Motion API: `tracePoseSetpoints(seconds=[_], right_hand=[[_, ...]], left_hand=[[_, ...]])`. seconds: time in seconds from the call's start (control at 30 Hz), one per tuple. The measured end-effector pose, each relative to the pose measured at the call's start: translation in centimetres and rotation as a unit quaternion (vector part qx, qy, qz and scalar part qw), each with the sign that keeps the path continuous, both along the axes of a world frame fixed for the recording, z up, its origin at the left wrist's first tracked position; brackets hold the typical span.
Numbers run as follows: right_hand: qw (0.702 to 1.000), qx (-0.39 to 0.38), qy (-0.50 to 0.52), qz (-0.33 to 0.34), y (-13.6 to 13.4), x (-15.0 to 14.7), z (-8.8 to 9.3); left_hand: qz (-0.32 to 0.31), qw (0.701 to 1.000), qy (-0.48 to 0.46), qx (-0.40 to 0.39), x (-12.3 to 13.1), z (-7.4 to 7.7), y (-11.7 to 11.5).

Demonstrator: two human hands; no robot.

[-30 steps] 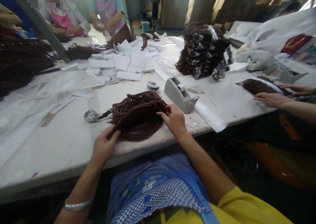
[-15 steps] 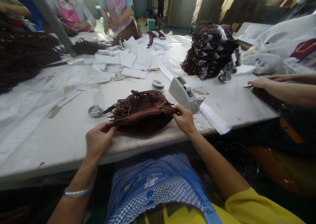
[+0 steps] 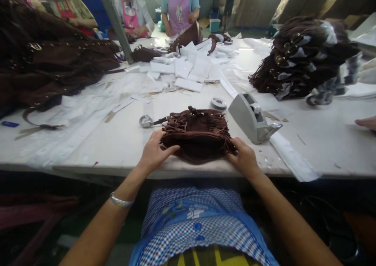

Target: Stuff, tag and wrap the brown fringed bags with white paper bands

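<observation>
A brown suede bag with fringes (image 3: 197, 133) lies on the white table (image 3: 123, 141) right in front of me. My left hand (image 3: 154, 152) grips the bag's lower left edge, fingers curled onto it. My right hand (image 3: 244, 156) holds its lower right edge the same way. A strap with a wrapped metal ring (image 3: 146, 121) runs out from the bag's left side.
A grey tape dispenser (image 3: 252, 117) and a tape roll (image 3: 219, 103) stand just right of the bag. Piles of brown bags sit at the left (image 3: 49, 66) and right (image 3: 302, 58). White paper pieces (image 3: 188, 68) cover the middle. Other people work at the far side; another person's hand (image 3: 366, 122) rests at the right.
Both my hands slid down to the bag's near edge and pulled it flat toward me. My view swung left. The other person's arms at the right drew back.
</observation>
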State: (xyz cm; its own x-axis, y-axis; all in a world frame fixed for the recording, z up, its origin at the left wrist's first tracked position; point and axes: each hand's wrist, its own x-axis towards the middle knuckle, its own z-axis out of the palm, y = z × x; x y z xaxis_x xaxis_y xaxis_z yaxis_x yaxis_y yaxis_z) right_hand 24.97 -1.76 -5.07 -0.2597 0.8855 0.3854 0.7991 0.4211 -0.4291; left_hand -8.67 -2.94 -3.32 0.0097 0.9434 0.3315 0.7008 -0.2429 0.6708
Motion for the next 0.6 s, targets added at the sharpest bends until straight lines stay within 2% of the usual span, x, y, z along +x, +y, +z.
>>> tracePoseSetpoints(seconds=[0.1, 0.3, 0.37, 0.43, 0.5, 0.6], right_hand=[[1.0, -0.008, -0.005, 0.007, 0.1, 0.2, 0.5], [0.998, 0.005, -0.067, 0.002, 0.2, 0.7, 0.5], [0.995, 0.014, -0.094, -0.001, 0.1, 0.6, 0.4], [0.994, 0.017, -0.105, 0.002, 0.0, 0.5, 0.5], [0.994, 0.017, -0.106, 0.009, 0.0, 0.4, 0.7], [0.994, 0.017, -0.103, 0.021, 0.1, 0.3, 0.9]], left_hand=[[0.011, 1.0, -0.008, 0.023, 0.2, 0.0, 0.7], [-0.062, 0.998, -0.015, 0.023, -0.6, -0.5, 1.1], [-0.084, 0.996, 0.01, 0.023, -1.1, -0.7, 0.9], [-0.077, 0.996, 0.054, 0.004, -1.9, -0.8, 0.6], [-0.059, 0.994, 0.086, -0.035, -2.7, -0.2, 0.0], [0.009, 0.992, 0.117, -0.044, -2.8, 2.1, -1.4]])
